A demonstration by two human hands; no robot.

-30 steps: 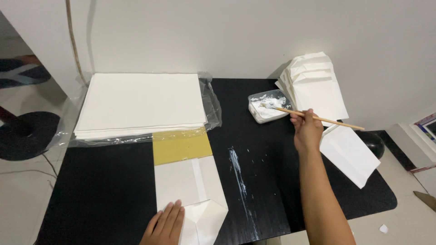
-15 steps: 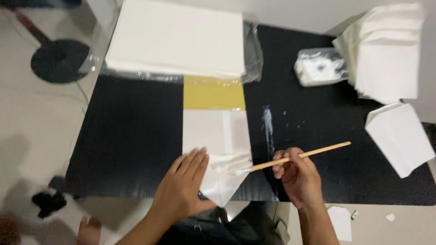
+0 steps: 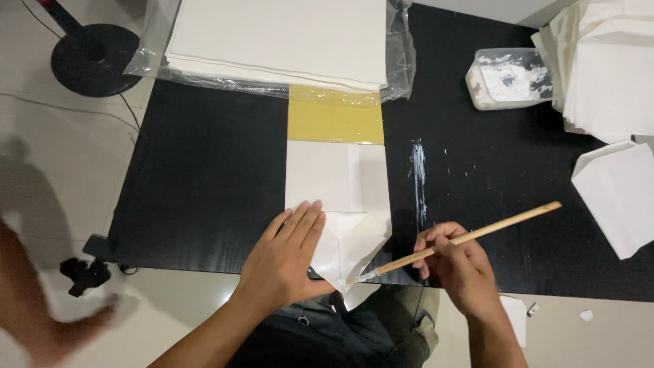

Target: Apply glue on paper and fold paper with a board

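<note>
A folded white paper bag [image 3: 344, 197] lies on a black table [image 3: 204, 177], over a yellow board [image 3: 334, 121]. My left hand [image 3: 286, 255] lies flat on the bag's near left part, fingers spread, pressing it down. My right hand [image 3: 460, 262] grips a thin wooden stick brush [image 3: 477, 235]; its tip touches the folded triangular flap [image 3: 354, 249] at the bag's near end. A white glue smear [image 3: 417, 177] streaks the table to the right of the bag.
A clear tub of white glue [image 3: 507, 76] stands at the back right, next to a stack of finished white bags [image 3: 606, 75]; one more bag [image 3: 620, 194] lies at the right edge. A plastic-wrapped stack of white sheets [image 3: 279, 41] fills the back. A black stand base [image 3: 95, 58] sits on the floor at the left.
My right hand came back from the glue tub with the brush and now holds its tip on the bag's flap. My left hand has stayed pressing the bag. The view has tilted downward.
</note>
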